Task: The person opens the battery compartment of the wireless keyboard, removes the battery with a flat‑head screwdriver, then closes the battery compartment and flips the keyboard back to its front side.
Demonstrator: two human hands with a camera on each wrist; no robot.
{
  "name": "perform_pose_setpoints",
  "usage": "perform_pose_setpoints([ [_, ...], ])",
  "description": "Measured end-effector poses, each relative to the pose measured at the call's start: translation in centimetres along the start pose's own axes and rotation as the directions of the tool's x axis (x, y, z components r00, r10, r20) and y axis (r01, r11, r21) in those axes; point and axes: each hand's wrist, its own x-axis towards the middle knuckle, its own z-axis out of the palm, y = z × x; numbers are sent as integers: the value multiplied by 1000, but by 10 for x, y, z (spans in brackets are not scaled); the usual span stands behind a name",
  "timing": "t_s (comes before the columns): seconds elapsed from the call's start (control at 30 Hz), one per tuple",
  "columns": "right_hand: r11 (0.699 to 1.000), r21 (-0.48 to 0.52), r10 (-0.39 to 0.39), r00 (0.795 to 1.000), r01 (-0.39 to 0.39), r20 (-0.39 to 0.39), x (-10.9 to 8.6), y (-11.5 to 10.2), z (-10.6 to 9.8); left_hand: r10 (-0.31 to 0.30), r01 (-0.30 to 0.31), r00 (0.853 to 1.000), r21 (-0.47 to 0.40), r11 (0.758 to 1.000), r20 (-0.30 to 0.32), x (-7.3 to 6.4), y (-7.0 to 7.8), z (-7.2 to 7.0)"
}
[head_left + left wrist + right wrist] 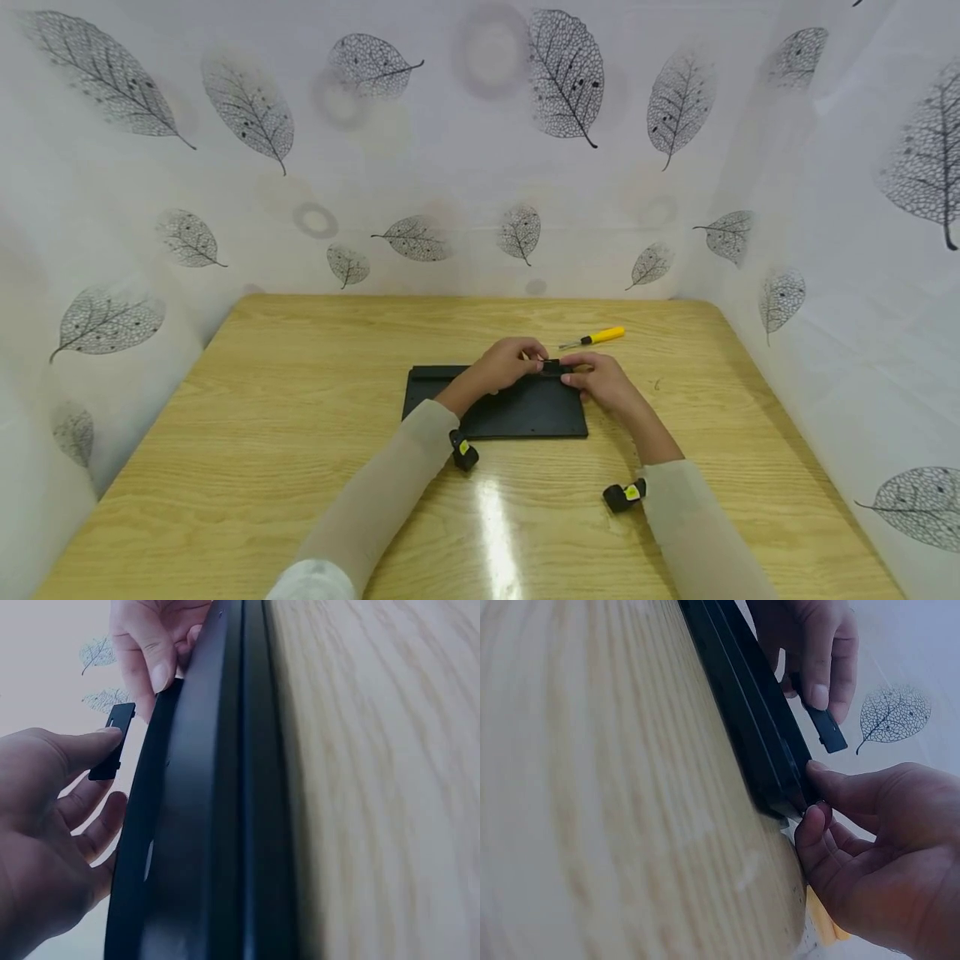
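Note:
A flat black keyboard (525, 417), apparently underside up, lies on the table with a raised bar along its far edge. My left hand (504, 367) pinches a small black battery cover (112, 746) between thumb and fingers. In both wrist views the cover is held apart from the keyboard, just off its far edge; small tabs show along its side. At the far right corner, my right hand (606, 385) grips the keyboard's edge, thumb on one face and curled fingers (814, 832) against the other. The left forearm hides part of the keyboard.
A screwdriver (606, 335) with a yellow handle lies beyond the keyboard, close to the right hand. The wooden table (262, 417) ends at a leaf-patterned curtain (450, 167) behind and on both sides. Each wrist wears a small black camera (465, 454).

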Motion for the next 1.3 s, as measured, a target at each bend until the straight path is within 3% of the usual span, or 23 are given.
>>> perform_pose_setpoints([
  [0.43, 1000, 9, 0, 1000, 0, -10, 0, 2, 1, -43, 42, 998, -11, 999, -37, -20, -17, -34],
  [0.67, 1000, 6, -1, 1000, 1, -6, -2, 2, 1, -67, 69, 993, 10, 998, -99, -36, -42, -67],
  [0.93, 1000, -7, -7, 1000, 7, -5, -1, 3, 1, -137, 143, 979, 29, 989, -149, -61, -74, -104],
  [1.07, 1000, 0, -11, 1000, 11, -10, 0, 4, 1, -164, 173, 972, 40, 984, -169, -72, -90, -116],
  [1.3, 1000, 4, -11, 1000, 11, -17, 0, 5, 2, -136, 159, 973, 116, 980, -189, -88, -107, -129],
])
